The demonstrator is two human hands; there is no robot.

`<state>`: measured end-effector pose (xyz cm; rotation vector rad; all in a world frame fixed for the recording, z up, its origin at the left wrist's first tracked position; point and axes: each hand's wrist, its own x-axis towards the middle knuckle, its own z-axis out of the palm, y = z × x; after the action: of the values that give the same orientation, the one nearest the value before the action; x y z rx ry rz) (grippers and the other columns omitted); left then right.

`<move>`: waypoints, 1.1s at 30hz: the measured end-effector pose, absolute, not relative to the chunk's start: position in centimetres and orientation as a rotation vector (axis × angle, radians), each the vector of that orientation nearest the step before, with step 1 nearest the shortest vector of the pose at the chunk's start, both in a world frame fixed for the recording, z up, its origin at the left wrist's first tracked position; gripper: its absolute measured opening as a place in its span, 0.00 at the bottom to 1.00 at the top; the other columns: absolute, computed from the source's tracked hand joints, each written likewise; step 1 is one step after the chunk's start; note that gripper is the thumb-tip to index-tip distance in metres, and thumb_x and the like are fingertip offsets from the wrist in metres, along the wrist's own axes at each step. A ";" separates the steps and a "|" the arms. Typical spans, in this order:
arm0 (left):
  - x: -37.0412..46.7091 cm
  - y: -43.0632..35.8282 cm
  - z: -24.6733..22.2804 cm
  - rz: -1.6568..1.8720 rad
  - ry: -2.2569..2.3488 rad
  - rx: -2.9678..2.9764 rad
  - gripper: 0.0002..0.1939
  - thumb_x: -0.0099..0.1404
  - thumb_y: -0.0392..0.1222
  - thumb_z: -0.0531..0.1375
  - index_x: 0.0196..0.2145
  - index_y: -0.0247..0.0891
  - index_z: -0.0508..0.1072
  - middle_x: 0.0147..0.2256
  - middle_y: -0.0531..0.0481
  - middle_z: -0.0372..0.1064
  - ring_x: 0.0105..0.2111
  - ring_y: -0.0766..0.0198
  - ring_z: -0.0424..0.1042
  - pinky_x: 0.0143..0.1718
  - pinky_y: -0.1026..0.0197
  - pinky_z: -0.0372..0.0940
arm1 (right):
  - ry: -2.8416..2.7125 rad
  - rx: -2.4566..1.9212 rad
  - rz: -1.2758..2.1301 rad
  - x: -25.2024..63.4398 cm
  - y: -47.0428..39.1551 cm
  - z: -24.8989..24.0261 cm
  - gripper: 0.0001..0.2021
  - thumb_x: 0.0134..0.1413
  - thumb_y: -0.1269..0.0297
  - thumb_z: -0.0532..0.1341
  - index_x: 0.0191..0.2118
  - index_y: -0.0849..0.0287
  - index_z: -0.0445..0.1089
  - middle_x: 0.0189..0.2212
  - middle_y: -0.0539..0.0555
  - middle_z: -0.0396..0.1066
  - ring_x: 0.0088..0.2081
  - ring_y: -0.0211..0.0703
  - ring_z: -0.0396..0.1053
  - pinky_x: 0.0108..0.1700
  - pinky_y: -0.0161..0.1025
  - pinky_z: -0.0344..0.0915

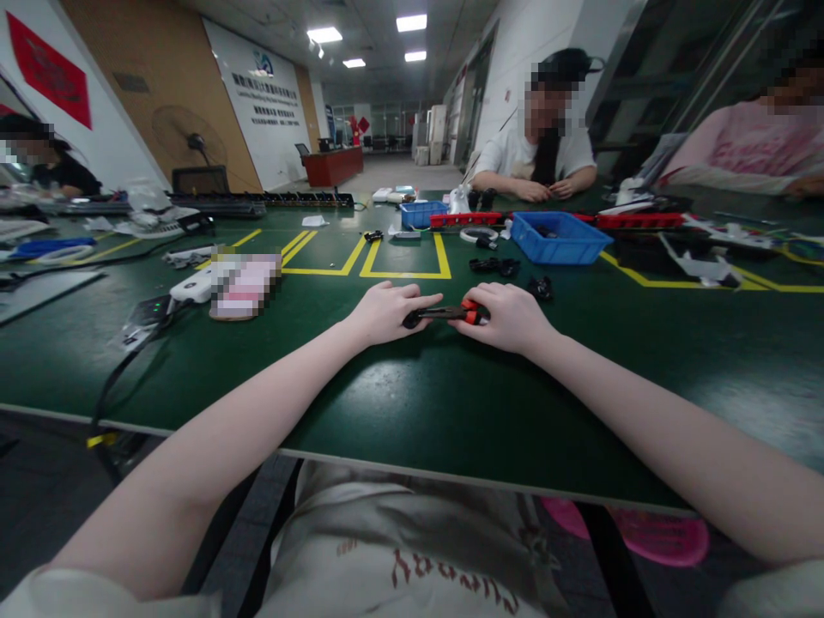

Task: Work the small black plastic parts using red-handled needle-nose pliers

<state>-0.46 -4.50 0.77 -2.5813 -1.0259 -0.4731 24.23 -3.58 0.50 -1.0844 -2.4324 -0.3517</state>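
My right hand (pixel 511 316) is wrapped round the red-orange handles of a pair of pliers (pixel 445 312), whose dark jaws point left. Their tips reach a small black part (pixel 412 320) pinched in my left hand (pixel 390 314), with its index finger stretched along the jaws. Both hands are just above the green tabletop (pixel 386 395). What kind of part it is cannot be made out, and my fingers cover some of it. Beyond my right hand lie black pieces (pixel 494 266) and another dark piece (pixel 541 287).
A blue bin (pixel 559 239) stands beyond my right hand, with a smaller blue bin (pixel 423 213) farther back. To the left are a phone-like object (pixel 245 287), a white power strip (pixel 199 281) and a black cable (pixel 119 369). Co-workers sit across the table.
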 end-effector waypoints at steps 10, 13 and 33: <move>-0.4 -4.5 0.8 -0.459 -1.029 -2.562 0.24 0.70 0.48 0.54 0.61 0.43 0.67 0.43 0.46 0.72 0.35 0.61 0.72 0.35 0.60 0.59 | -2.428 -1.108 -0.288 24.1 -3.9 0.9 0.17 0.54 0.46 0.58 0.33 0.56 0.69 0.31 0.56 0.72 0.33 0.48 0.68 0.34 0.42 0.58; -0.5 -4.4 0.8 -0.447 -1.028 -2.556 0.24 0.70 0.48 0.54 0.61 0.43 0.67 0.43 0.46 0.72 0.36 0.61 0.73 0.35 0.60 0.59 | -2.437 -1.133 -0.264 24.1 -3.9 1.0 0.18 0.54 0.45 0.59 0.33 0.56 0.69 0.31 0.56 0.72 0.32 0.47 0.68 0.33 0.41 0.57; -0.6 -4.6 1.3 -0.384 -1.063 -2.509 0.24 0.70 0.49 0.53 0.62 0.43 0.66 0.44 0.45 0.72 0.37 0.59 0.73 0.35 0.59 0.59 | -2.447 -1.222 -0.226 24.1 -4.4 1.9 0.21 0.54 0.44 0.57 0.35 0.58 0.71 0.33 0.57 0.74 0.34 0.47 0.69 0.32 0.39 0.57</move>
<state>-0.59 -4.60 1.32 -2.5090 -1.0627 -0.3836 24.07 -4.43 1.93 -1.2215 -2.4469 -0.2258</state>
